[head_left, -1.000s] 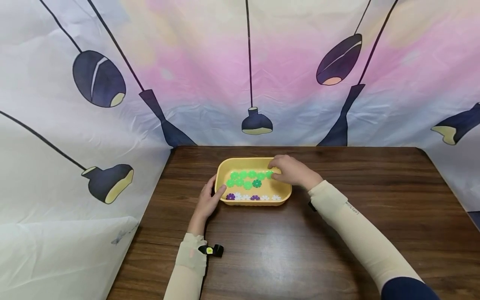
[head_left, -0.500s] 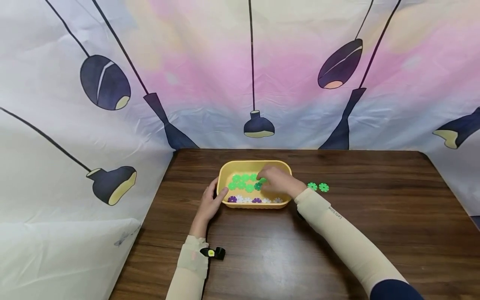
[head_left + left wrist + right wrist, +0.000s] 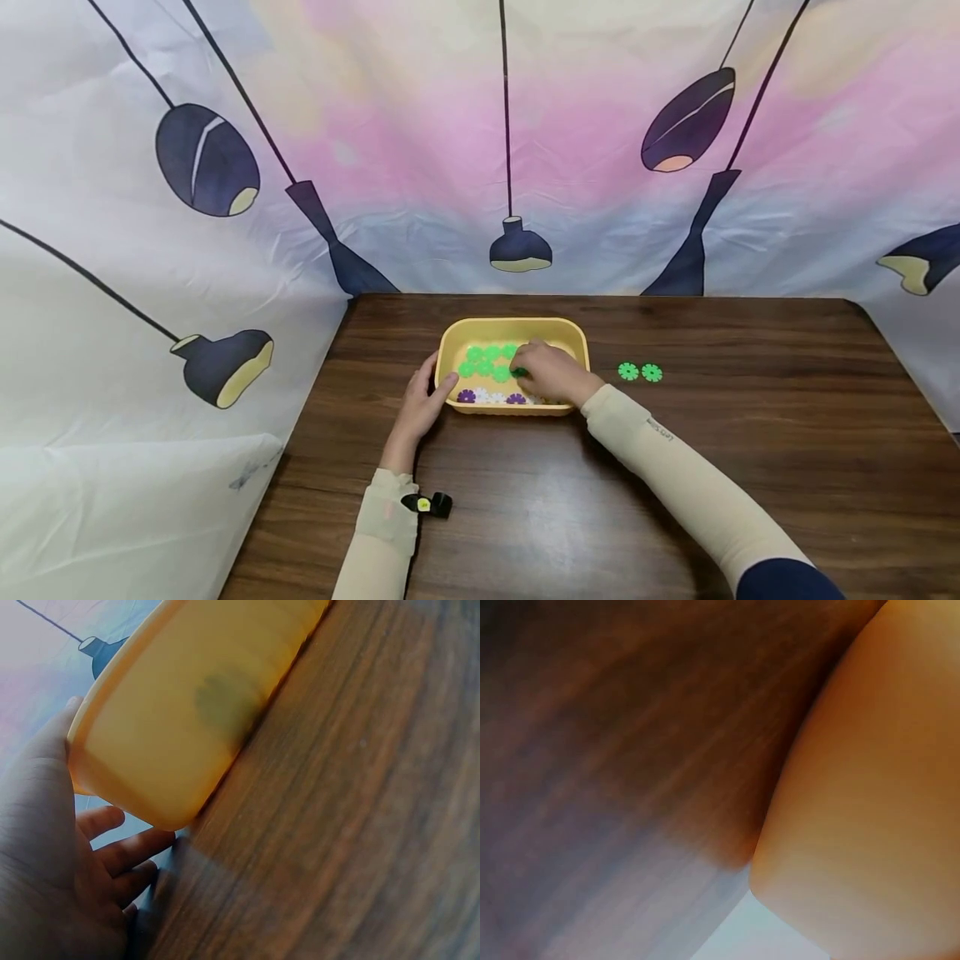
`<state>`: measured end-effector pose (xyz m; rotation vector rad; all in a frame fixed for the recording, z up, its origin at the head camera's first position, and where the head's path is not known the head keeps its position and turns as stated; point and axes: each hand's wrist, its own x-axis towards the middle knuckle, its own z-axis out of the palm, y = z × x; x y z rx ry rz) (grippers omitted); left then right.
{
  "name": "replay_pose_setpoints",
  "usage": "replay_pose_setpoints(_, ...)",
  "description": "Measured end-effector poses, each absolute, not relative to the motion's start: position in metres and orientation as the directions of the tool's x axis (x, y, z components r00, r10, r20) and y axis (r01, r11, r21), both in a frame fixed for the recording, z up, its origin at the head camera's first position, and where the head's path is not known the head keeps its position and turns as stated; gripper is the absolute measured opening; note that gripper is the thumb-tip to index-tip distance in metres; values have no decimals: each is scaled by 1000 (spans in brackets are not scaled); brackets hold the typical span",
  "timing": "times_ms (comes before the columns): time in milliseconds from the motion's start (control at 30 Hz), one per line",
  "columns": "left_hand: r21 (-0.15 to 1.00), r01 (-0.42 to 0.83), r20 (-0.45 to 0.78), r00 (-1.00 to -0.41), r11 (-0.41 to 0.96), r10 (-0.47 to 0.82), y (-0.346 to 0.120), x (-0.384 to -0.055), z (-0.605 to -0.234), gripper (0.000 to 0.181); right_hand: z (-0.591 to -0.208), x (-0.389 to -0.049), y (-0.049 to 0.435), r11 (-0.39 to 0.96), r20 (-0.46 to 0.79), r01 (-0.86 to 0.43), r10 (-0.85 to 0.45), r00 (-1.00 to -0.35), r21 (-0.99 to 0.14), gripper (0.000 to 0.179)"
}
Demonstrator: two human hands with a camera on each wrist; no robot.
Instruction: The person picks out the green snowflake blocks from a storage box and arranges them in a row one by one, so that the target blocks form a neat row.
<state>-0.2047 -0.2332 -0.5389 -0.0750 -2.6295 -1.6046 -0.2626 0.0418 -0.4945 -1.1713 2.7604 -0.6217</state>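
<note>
A yellow plastic basket stands on the brown table. My left hand holds it by its left end, thumb over the rim and fingers along the outside; the left wrist view shows those fingers spread by the corner. My right hand reaches into the basket over the right side, fingertips bent down at a dark green flower-shaped disc, which they pinch and partly hide. Beside it lie several light green flower-shaped discs. White discs and purple discs line the near wall.
Two light green discs lie on the wooden table, right of the basket. A printed cloth backdrop hangs behind the table's far edge and along its left side. The right wrist view shows mostly the basket's outer wall.
My right hand has moved left and slightly down inside the basket, closing its fingertips on the dark green disc. Two light green discs on the table have come into sight. My left hand stays put.
</note>
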Motion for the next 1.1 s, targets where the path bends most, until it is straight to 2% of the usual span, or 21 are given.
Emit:
replay_pose_setpoints(233, 884, 74, 77, -997, 461, 12, -233, -204, -538, 71, -498, -264, 40, 640, 35, -636, -693, -720, -431, 20)
replay_pose_setpoints(600, 883, 79, 86, -996, 463, 7, -231, -207, -533, 70, -496, -265, 41, 613, 49, -614, -687, -725, -496, 32)
replay_pose_setpoints(900, 885, 67, 71, -997, 460, 8, -232, -206, -536, 72, -495, -266, 42, 547, 88, -640, -720, -689, -539, 18)
replay_pose_setpoints(1100, 909, 119, 125, -992, 400, 10, -231, -204, -533, 67, -488, -264, 46, 551, 119, -659, -714, -690, -512, 23)
